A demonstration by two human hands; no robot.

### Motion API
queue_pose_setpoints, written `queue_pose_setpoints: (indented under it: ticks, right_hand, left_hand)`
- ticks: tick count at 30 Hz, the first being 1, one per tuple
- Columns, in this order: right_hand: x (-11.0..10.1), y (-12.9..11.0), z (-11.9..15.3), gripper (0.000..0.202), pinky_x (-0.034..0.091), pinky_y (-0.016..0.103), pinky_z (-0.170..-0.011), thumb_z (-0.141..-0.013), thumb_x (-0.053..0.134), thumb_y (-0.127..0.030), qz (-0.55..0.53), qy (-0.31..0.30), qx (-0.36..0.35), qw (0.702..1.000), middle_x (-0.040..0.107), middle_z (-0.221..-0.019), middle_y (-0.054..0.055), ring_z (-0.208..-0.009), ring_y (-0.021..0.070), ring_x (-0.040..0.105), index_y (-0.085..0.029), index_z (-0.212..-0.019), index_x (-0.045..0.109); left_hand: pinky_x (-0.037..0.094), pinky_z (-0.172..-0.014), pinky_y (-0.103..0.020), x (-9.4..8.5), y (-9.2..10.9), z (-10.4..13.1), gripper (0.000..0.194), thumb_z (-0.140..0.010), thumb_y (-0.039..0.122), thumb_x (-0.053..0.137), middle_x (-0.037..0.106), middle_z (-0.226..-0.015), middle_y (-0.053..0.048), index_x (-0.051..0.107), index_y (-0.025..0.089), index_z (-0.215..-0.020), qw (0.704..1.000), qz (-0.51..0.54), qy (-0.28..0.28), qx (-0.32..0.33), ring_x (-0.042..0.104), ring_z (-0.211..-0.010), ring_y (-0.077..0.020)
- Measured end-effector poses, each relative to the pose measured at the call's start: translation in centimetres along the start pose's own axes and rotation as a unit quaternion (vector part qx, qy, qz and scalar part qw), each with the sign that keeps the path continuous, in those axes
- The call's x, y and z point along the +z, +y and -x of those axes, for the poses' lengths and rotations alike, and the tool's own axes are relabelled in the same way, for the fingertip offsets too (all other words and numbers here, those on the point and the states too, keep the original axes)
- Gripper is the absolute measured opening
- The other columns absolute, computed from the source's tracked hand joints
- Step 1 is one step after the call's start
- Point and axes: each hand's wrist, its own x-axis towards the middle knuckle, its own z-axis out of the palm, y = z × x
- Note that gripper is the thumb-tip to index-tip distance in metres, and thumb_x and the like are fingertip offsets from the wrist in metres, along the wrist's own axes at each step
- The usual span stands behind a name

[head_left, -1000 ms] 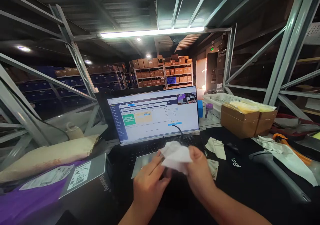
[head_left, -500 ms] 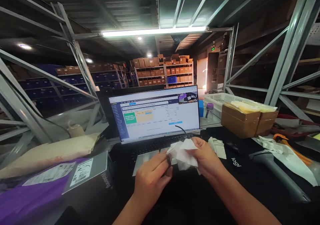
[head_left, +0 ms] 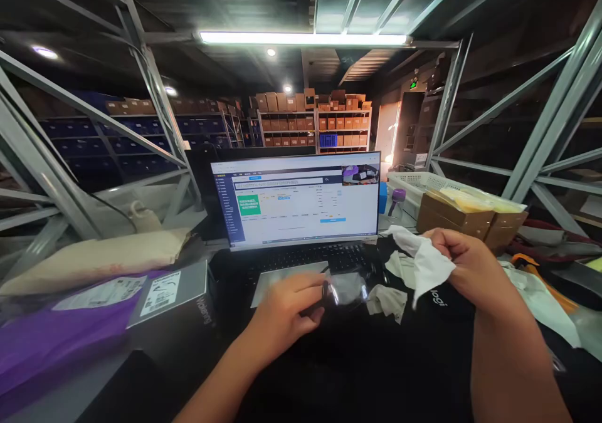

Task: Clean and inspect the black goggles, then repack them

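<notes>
My left hand (head_left: pixel 294 301) is closed on the dark side of a pair of glasses (head_left: pixel 348 289) with clear, shiny lenses, held just in front of the keyboard (head_left: pixel 282 264). Out to the right, my right hand (head_left: pixel 463 257) pinches a white wipe (head_left: pixel 430 266), which hangs crumpled and apart from the glasses. A crumpled greyish wipe (head_left: pixel 388 302) lies on the black desk surface beside the lenses. Another pale wipe (head_left: pixel 399 266) lies behind it, partly covered by the white one.
A lit monitor (head_left: pixel 301 203) stands ahead. At left lie a grey box (head_left: pixel 172 301), a purple package (head_left: pixel 94 323) and a beige package (head_left: pixel 103 260). Brown cartons (head_left: pixel 456 219), a white basket (head_left: pixel 409 188) and a purple-capped bottle (head_left: pixel 397 202) stand at right.
My right hand has moved right, carrying the white wipe away from the glasses. The lenses and the greyish wipe now show. My left hand stays near the same spot.
</notes>
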Motion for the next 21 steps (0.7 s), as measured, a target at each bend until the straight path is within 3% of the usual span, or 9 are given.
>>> queue_pose_setpoints:
  ticks: [3,5,9,13,16,21]
  right_hand:
    - [2.1,-0.5,0.4,0.032,0.032,0.027,-0.057,-0.062,0.069,-0.009,0.021,-0.072,-0.021,0.997,0.061,-0.073,0.002,-0.065,0.0150,0.046,-0.022,-0.059,0.040]
    - [3.9,-0.6,0.6,0.028,0.030,0.026,-0.057,-0.065,0.063,-0.006,0.096,-0.154,-0.049,0.982,0.055,-0.065,-0.002,-0.063,0.0135,0.042,-0.021,-0.059,0.040]
    - [6.9,-0.7,1.4,0.023,0.021,0.024,-0.051,-0.064,0.052,-0.001,0.189,-0.317,-0.097,0.924,0.038,-0.055,-0.008,-0.055,0.0097,0.031,-0.020,-0.060,0.040]
    - [9.2,-1.0,2.6,0.022,0.019,0.023,-0.050,-0.062,0.048,0.000,0.169,-0.331,-0.110,0.922,0.037,-0.056,-0.008,-0.056,0.0089,0.029,-0.019,-0.060,0.037]
    - [9.5,-1.2,2.8,0.023,0.019,0.023,-0.051,-0.062,0.047,-0.001,0.151,-0.336,-0.082,0.926,0.034,-0.057,-0.008,-0.056,0.0086,0.027,-0.019,-0.060,0.034]
    - [6.9,-0.4,1.2,0.026,0.017,0.023,-0.050,-0.064,0.046,-0.002,0.057,-0.452,-0.031,0.890,0.026,-0.057,-0.008,-0.056,0.0073,0.022,-0.019,-0.058,0.028]
  left_hand:
    - [0.059,-0.091,-0.034,0.0,0.5,-0.1,0.023,-0.082,0.007,0.060,0.073,-0.114,-0.004,0.070,0.023,-0.096,0.999,-0.018,-0.043,0.019,0.070,-0.105,-0.0200]
    - [0.057,-0.097,-0.035,0.0,0.9,-0.1,0.021,-0.084,0.006,0.057,0.072,-0.117,-0.004,0.068,0.022,-0.093,0.996,-0.032,-0.070,0.043,0.069,-0.106,-0.0188]
    - [0.053,-0.101,-0.040,0.0,2.0,-0.3,0.021,-0.089,0.004,0.050,0.071,-0.117,-0.004,0.064,0.019,-0.092,0.982,-0.097,-0.123,0.102,0.067,-0.106,-0.0189]
    - [0.057,-0.092,-0.037,0.5,2.4,-0.3,0.021,-0.095,0.008,0.047,0.072,-0.099,-0.005,0.064,0.020,-0.095,0.974,-0.131,-0.135,0.127,0.068,-0.096,-0.0182]
    - [0.058,-0.089,-0.035,0.6,2.0,-0.3,0.018,-0.096,0.011,0.048,0.072,-0.094,-0.004,0.064,0.019,-0.094,0.975,-0.122,-0.118,0.140,0.069,-0.091,-0.0168]
    - [0.056,-0.095,-0.034,-0.3,1.8,-0.4,0.017,-0.098,0.016,0.048,0.073,-0.100,-0.003,0.064,0.018,-0.095,0.979,-0.094,-0.095,0.151,0.069,-0.097,-0.0169]
